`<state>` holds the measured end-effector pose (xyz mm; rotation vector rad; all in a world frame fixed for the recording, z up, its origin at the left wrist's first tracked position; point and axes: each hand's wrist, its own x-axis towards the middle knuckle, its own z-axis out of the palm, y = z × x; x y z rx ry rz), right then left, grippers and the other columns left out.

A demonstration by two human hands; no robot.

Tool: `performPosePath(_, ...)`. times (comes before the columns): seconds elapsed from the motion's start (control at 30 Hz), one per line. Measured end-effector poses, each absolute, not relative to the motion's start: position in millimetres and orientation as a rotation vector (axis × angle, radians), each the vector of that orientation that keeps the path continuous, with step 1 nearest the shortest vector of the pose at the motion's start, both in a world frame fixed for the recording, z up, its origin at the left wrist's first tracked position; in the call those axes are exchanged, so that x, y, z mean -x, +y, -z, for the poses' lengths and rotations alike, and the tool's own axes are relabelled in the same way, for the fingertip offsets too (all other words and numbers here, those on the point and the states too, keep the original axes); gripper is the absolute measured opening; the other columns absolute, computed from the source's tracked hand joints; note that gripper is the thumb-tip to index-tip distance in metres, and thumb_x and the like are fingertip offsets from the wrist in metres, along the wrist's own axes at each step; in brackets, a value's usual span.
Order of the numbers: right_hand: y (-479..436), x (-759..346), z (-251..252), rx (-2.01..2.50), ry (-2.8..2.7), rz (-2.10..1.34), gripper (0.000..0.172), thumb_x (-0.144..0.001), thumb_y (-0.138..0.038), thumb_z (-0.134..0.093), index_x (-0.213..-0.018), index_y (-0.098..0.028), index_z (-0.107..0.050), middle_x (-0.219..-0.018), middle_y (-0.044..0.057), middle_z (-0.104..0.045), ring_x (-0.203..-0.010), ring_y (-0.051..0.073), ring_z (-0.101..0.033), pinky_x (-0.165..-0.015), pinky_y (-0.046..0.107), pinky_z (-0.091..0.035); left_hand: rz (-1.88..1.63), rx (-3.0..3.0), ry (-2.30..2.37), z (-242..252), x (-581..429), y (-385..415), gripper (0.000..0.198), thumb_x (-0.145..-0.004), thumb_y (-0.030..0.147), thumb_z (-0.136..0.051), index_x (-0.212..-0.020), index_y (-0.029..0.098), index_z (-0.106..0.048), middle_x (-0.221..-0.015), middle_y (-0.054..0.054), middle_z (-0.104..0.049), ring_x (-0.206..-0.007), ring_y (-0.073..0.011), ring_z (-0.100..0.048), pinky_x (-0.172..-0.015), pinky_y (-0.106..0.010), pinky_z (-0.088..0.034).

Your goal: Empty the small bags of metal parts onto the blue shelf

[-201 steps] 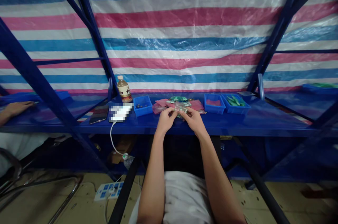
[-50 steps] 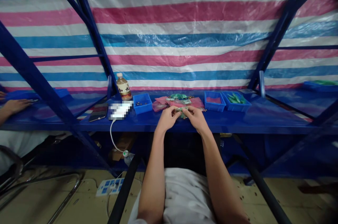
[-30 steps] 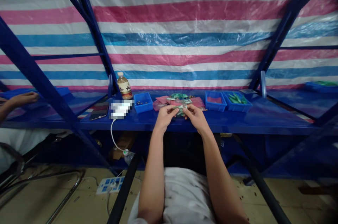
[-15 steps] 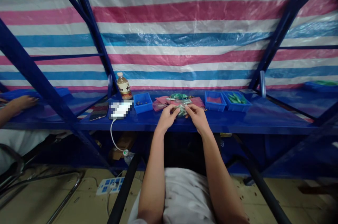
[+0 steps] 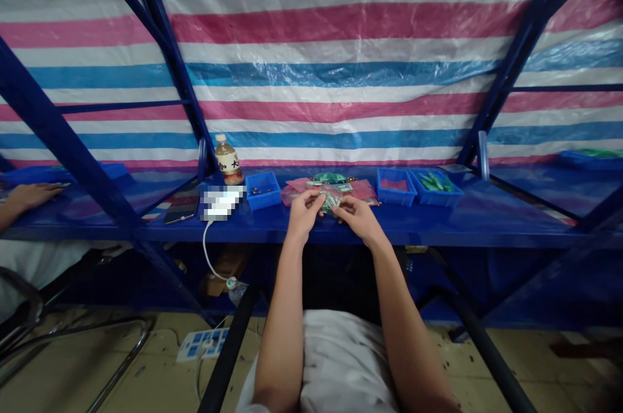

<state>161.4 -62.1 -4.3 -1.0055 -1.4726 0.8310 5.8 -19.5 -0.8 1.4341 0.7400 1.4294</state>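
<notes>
Small clear plastic packet of green parts point(image 5: 331, 202) is pinched by left hand point(image 5: 302, 210) and right hand point(image 5: 359, 217); probably best held level, low over blue metal shelf point(image 5: 438, 221).

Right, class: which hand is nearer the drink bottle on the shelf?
Left. The left hand sits right of the bottle and in front of it; the right hand is farther right, both pinching one small packet.

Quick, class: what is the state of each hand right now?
Left hand: closed, pinching the small clear packet with green pieces inside.
Right hand: closed, pinching the same packet.
</notes>
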Motion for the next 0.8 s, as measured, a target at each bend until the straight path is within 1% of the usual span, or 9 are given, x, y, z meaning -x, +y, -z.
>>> performPosePath(0.1, -64.9, -160.3, 0.2, 1.04, -1.47, -0.838, 0.033, -0.079, -0.049, -0.068, -0.085, -0.017, -0.061, -0.074, 0.002, -0.064, -0.067, 0.016, -0.059, -0.06, 0.028, -0.047, -1.441, -1.398, 0.714, 1.7, -6.3, -18.5, 0.035, -0.076, 0.043, -0.076, -0.092, 0.014, -0.067, -0.078, -0.003, -0.067, -0.055, -0.0102, -0.058, -0.055, -0.024, -0.049)
performPosePath(0.2, -66.3, -160.2, -1.7, 1.041, -1.482, -0.858, 0.035, -0.079, -0.051, -0.068, -0.086, -0.017, -0.063, -0.075, 0.003, -0.065, -0.067, 0.016, -0.059, -0.06, 0.028, -0.046, -1.451, -1.355, 0.661, 3.1, -8.1, -17.8, 0.036, -0.075, 0.043, -0.078, -0.092, 0.013, -0.067, -0.082, -0.004, -0.069, -0.062, -0.0127, -0.063, -0.057, -0.025, -0.054)
performPosePath(0.33, -65.8, -160.9, -0.6, 1.033, -1.503, -0.842, 0.033, -0.079, -0.049, -0.069, -0.085, -0.017, -0.064, -0.074, 0.002, -0.064, -0.064, 0.015, -0.056, -0.059, 0.028, -0.045, -1.456, -1.313, 0.639, 3.5, -10.5, -18.4, 0.037, -0.075, 0.045, -0.078, -0.088, 0.013, -0.064, -0.08, -0.004, -0.069, -0.065, -0.0138, -0.066, -0.061, -0.026, -0.057)
performPosePath(0.4, -65.4, -160.9, 0.3, 1.029, -1.477, -0.805, 0.031, -0.08, -0.048, -0.068, -0.084, -0.017, -0.063, -0.072, 0.001, -0.063, -0.062, 0.014, -0.054, -0.058, 0.028, -0.044, -1.454, -1.302, 0.635, 3.1, -11.0, -19.0, 0.038, -0.074, 0.045, -0.079, -0.088, 0.013, -0.064, -0.081, -0.005, -0.069, -0.065, -0.0142, -0.066, -0.062, -0.027, -0.058)
performPosePath(0.53, -65.8, -160.5, 0.7, 0.994, -1.401, -0.809, 0.03, -0.079, -0.047, -0.07, -0.085, -0.018, -0.063, -0.072, 0.001, -0.062, -0.061, 0.013, -0.053, -0.057, 0.027, -0.043, -1.431, -1.327, 0.637, 3.7, -10.5, -19.1, 0.041, -0.073, 0.044, -0.079, -0.095, 0.013, -0.066, -0.087, -0.007, -0.071, -0.069, -0.016, -0.068, -0.064, -0.029, -0.06)
performPosePath(0.7, -65.1, -160.5, 1.9, 0.95, -1.34, -0.83, 0.032, -0.077, -0.048, -0.072, -0.086, -0.018, -0.065, -0.076, 0.002, -0.064, -0.064, 0.014, -0.055, -0.056, 0.027, -0.043, -1.415, -1.326, 0.623, 5.6, -9.3, -17.5, 0.041, -0.073, 0.042, -0.081, -0.097, 0.012, -0.067, -0.089, -0.008, -0.072, -0.069, -0.0156, -0.068, -0.062, -0.028, -0.059)
performPosePath(0.8, -62.9, -160.1, 3.6, 0.925, -1.324, -0.827, 0.033, -0.077, -0.048, -0.072, -0.09, -0.018, -0.066, -0.081, 0.003, -0.066, -0.068, 0.015, -0.058, -0.056, 0.027, -0.043, -1.405, -1.329, 0.62, 5.5, -9.0, -17.2, 0.042, -0.072, 0.042, -0.081, -0.097, 0.011, -0.067, -0.089, -0.008, -0.072, -0.069, -0.0158, -0.068, -0.063, -0.028, -0.059)
